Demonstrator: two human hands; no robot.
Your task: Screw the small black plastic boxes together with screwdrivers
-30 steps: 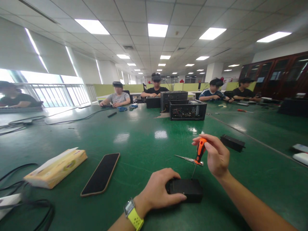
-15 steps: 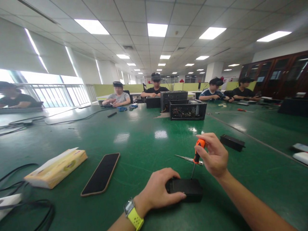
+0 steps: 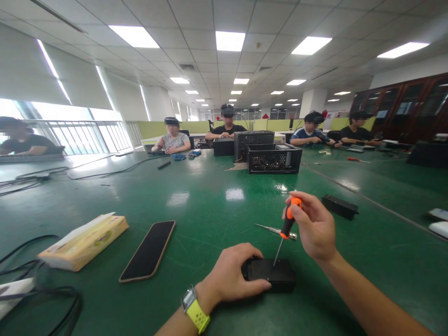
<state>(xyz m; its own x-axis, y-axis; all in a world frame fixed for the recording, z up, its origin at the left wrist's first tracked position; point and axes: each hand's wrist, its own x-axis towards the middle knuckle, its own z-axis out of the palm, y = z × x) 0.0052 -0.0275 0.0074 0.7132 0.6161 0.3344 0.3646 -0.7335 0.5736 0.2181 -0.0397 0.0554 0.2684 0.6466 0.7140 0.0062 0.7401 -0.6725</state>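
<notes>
A black rectangular box (image 3: 280, 278) lies on the green table in front of me. My left hand (image 3: 233, 273), with a watch on a yellow-green strap at the wrist, grips the box's left end between thumb and fingers. In my right hand (image 3: 313, 224) is an orange and black screwdriver (image 3: 290, 219), tilted with its shaft slanting down to the left. Its tip appears to touch the top of the box; exact contact is too small to make out. Just behind it lies a thin metal pen-like tool (image 3: 269, 229). Farther right rests a second black box (image 3: 339, 206).
Left of my hands are a smartphone (image 3: 149, 252), a tissue pack (image 3: 86, 240) and black cables (image 3: 70, 294). An open black computer case (image 3: 275, 159) stands at the back middle. A red screwdriver (image 3: 357, 159) lies at far right. Several people sit around the table.
The screwdriver has gone from nearly upright to leaning, its tip now further left and nearer me on the box. My left hand holds the box as before.
</notes>
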